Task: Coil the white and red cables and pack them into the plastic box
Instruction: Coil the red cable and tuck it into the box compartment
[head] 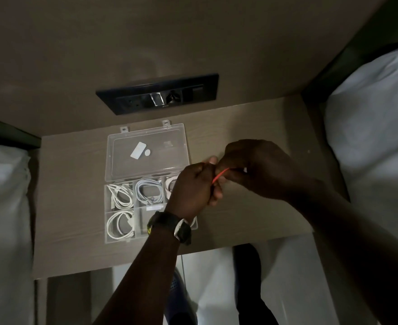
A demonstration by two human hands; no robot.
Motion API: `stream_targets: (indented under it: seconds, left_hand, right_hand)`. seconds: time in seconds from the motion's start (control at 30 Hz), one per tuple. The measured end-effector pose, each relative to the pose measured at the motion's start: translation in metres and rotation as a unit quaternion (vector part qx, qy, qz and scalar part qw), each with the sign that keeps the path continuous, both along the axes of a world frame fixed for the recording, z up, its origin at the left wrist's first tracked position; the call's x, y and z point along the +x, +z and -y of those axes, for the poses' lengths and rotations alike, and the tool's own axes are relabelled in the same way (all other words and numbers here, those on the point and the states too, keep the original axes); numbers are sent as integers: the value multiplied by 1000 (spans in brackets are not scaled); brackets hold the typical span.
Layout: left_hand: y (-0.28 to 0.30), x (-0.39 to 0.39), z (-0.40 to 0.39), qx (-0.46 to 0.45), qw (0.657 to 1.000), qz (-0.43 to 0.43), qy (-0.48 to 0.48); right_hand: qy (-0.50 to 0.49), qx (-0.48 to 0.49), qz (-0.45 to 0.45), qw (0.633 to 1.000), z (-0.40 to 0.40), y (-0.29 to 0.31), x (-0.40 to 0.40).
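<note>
A clear plastic box (107, 231) lies on the wooden table with its lid (146, 151) folded back. Coiled white cables fill its left compartments: one at the back left (120, 195), one in the back middle (147, 191), one at the front left (120, 225). My left hand (193, 188), a watch on its wrist, hovers over the box's right side and hides the compartments there. My right hand (249, 167) meets it just to the right. Both pinch a thin red cable (220, 174), of which only a short stretch shows between the fingers.
A black socket panel (158, 95) is set in the wall behind the box. White bedding lies at the left (3, 207) and at the right (371, 137) of the table (71, 207). Below the table's near edge I see legs and the floor.
</note>
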State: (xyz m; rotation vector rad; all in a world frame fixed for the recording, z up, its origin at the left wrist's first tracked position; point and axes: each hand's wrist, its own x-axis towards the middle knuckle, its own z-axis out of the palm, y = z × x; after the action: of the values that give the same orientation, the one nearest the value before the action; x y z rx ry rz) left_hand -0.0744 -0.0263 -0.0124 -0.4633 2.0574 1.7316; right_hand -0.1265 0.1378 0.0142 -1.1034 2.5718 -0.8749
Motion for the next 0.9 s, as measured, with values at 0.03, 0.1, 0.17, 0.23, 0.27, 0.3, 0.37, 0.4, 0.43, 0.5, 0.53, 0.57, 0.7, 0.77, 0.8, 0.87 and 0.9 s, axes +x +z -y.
stream_targets:
  seconds: [0.03,0.1,0.17,0.23,0.27,0.3,0.37,0.4,0.43,0.5,0.53,0.57,0.7,0.77,0.8,0.87,0.9]
  left_hand:
    - [1,0,1,16,999,36,-11]
    - [2,3,4,106,989,95,-33]
    - [4,6,7,240,963,119,-31]
    - [5,7,11,382,915,126,4]
    - [5,6,13,453,882,126,30]
    - [5,5,14,512,849,118,56]
    - [5,3,20,588,798,78,109]
    - [5,1,23,605,783,50,133]
    - [5,-1,27,612,775,23,156]
    - [4,-5,36,609,766,-19,205]
    - [3,-7,40,605,761,-32,233]
    - [3,-9,44,597,757,-44,263]
    - [1,-15,53,473,808,-70,345]
    - [-2,-14,50,346,876,-72,328]
    - [-3,-12,47,259,913,-82,303]
    - [-7,-7,39,110,961,-107,229]
    - [-10,-4,35,67,973,-113,191]
  right_hand:
    - [-9,-13,-9,1000,-2,-1,-2]
    - [-39,-46,-17,998,-6,-6,-8]
    - [-62,-68,8,996,-7,-14,-9]
    - [-87,-110,94,986,-3,-24,-2]
    - [-105,-132,144,975,0,-29,2]
    - [-125,-144,185,964,4,-34,7]
    - [-168,-131,242,947,8,-43,14]
    - [-188,-128,280,933,9,-47,18]
    - [-206,-135,327,912,9,-50,22]
    - [-238,-165,409,865,6,-53,31]
    - [-251,-173,431,849,4,-53,36]
    - [-258,-175,438,843,1,-53,41]
    - [-178,-115,410,887,-11,-38,57]
    - [-116,-76,409,902,-16,-24,59]
    - [-88,-68,412,904,-18,-16,58]
    - [-38,-72,421,903,-20,2,55]
    - [-14,-75,427,901,-20,10,52]
